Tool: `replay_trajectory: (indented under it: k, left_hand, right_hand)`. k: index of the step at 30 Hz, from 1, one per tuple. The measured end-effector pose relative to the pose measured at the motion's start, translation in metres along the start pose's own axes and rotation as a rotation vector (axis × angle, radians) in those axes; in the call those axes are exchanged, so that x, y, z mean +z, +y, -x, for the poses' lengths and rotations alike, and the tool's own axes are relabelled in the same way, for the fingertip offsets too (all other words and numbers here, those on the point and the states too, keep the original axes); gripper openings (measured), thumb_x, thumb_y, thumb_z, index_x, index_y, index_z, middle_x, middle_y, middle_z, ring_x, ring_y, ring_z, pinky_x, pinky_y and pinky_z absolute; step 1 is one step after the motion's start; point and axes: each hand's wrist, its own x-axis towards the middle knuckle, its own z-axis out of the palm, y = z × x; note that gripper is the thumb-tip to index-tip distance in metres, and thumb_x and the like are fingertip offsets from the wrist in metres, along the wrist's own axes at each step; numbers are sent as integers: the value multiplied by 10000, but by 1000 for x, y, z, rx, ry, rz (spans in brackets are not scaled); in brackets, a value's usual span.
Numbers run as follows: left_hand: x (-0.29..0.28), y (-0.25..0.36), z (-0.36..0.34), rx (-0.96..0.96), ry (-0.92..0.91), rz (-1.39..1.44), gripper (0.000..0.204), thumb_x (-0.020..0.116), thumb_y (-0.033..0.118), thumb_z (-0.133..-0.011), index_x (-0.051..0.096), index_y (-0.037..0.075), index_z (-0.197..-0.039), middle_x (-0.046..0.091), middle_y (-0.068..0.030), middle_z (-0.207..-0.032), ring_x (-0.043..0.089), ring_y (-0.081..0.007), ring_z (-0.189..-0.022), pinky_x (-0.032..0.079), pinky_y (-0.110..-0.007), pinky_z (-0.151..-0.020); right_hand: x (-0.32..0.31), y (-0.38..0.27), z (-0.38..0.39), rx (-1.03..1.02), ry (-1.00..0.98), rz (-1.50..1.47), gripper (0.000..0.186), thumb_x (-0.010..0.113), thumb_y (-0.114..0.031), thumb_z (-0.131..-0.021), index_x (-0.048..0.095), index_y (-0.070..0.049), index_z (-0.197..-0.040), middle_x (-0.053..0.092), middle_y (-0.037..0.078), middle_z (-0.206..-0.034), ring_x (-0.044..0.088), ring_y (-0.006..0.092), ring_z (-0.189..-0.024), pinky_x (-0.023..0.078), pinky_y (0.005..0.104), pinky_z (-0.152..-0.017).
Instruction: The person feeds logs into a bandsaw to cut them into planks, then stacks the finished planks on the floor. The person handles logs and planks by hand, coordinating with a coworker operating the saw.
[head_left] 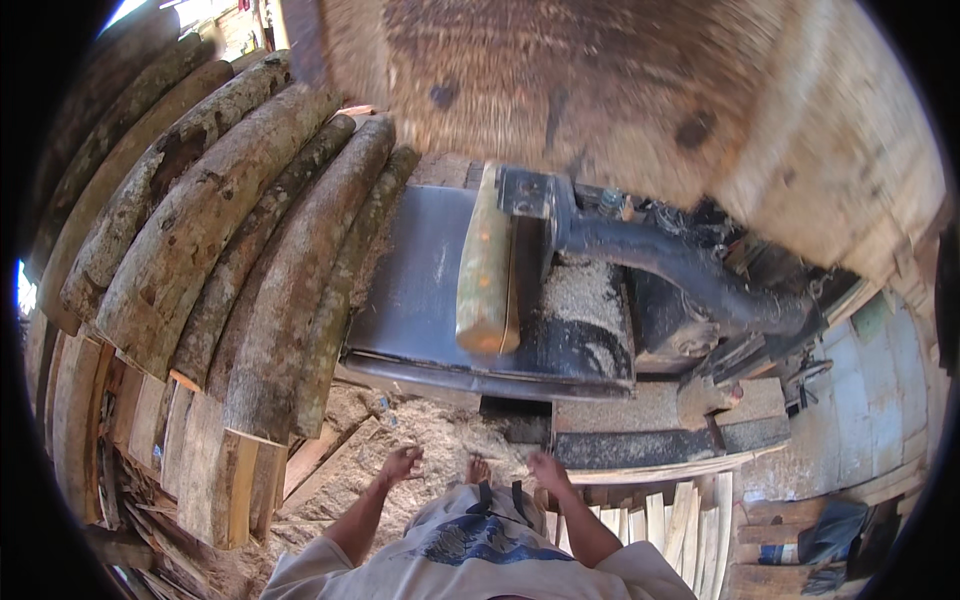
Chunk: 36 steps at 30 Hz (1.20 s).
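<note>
My left hand (403, 462) hangs at the lower middle, fingers loosely bent and apart, holding nothing. My right hand (546, 466), slightly blurred, is also open, below the machine's front edge. Both are clear of the metal saw table (410, 270). On it lies a peeled log piece (483, 285) with orange patches, beside a thin vertical blade and under a dark metal guide block (525, 195). A curved black arm (680, 275) runs right from the block, over sawdust.
Several bark-covered logs (210, 220) are stacked at left above split pieces (75, 430). A large wooden board (600, 70) hangs overhead. Sawdust and offcuts (340, 455) cover the floor around my bare foot. Pale slats (685, 530) and a dark cloth (830, 530) lie lower right.
</note>
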Motion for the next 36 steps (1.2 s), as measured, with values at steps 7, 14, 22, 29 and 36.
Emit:
replay_trajectory:
  k: [7,14,22,29,36]
  left_hand:
    - [-6,210,-52,343,-93,8,810,479,612,-845,268,75,-1413,477,-244,-1278,500,-357,-1150,430,-481,-930]
    - [-2,221,-61,168,-372,-34,1041,478,728,-759,-54,174,-1461,219,-244,-1448,313,-407,-1289,316,-577,-996]
    - [20,159,-1,90,-549,112,1039,565,594,-790,-213,292,-1409,37,-221,-1494,194,-397,-1342,350,-562,-1004]
    - [22,123,66,94,-536,84,1093,596,622,-744,-205,294,-1410,66,-210,-1491,206,-408,-1335,361,-569,-998]
    - [22,57,118,73,-534,97,1062,587,595,-776,-212,297,-1409,96,-225,-1487,264,-417,-1311,363,-573,-977]
  right_hand:
    - [-92,-201,-111,-152,82,-365,521,513,-478,-896,492,-83,-1234,620,78,-1016,621,168,-825,503,310,-669]
    - [-67,-227,-95,-2,-144,-345,889,431,-679,-827,263,-29,-1409,317,195,-1422,294,273,-1325,247,384,-1070]
    - [-34,-200,-16,-178,-313,-319,939,430,-721,-797,155,-108,-1453,295,173,-1438,319,295,-1311,280,399,-1060]
    - [-9,-172,51,-61,-415,-450,1008,488,-734,-756,41,-179,-1469,313,159,-1412,367,316,-1268,437,486,-905]
    - [10,-154,128,-54,-444,-460,1021,486,-734,-756,32,-159,-1468,263,159,-1445,312,310,-1309,415,491,-939]
